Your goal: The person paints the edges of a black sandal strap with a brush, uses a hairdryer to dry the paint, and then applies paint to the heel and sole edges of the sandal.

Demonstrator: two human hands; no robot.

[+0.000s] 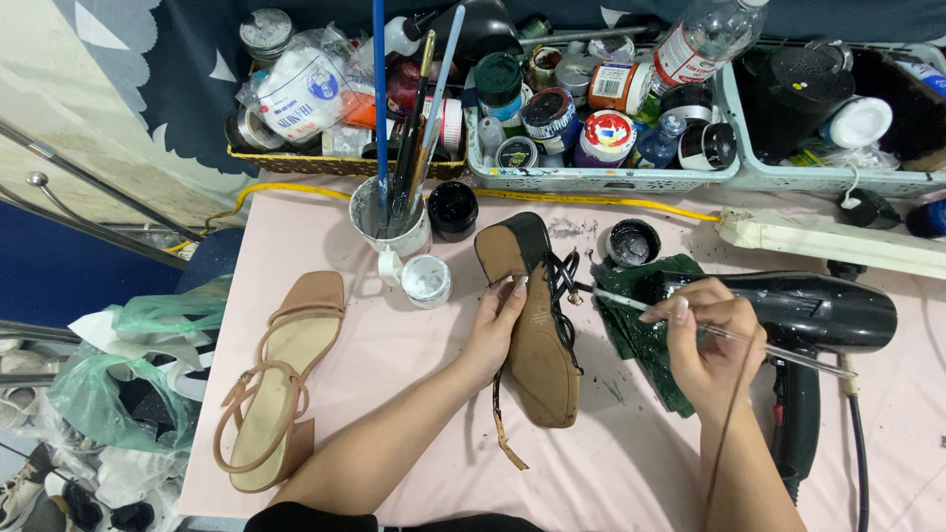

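My left hand (496, 330) clamps the upturned tan sandal (540, 340) at mid-tabletop (414, 394), sole toward me, so its straps face the brush. My right hand (702, 340), just right of the sandal, pinches a thin paintbrush (631, 299) touching the blackened straps (564, 286).

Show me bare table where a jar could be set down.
Bare pink table lies between the tan sandal and the left hand; another patch lies below the dryer, near its cord. Crowded: the back edge, with brush cup and baskets.
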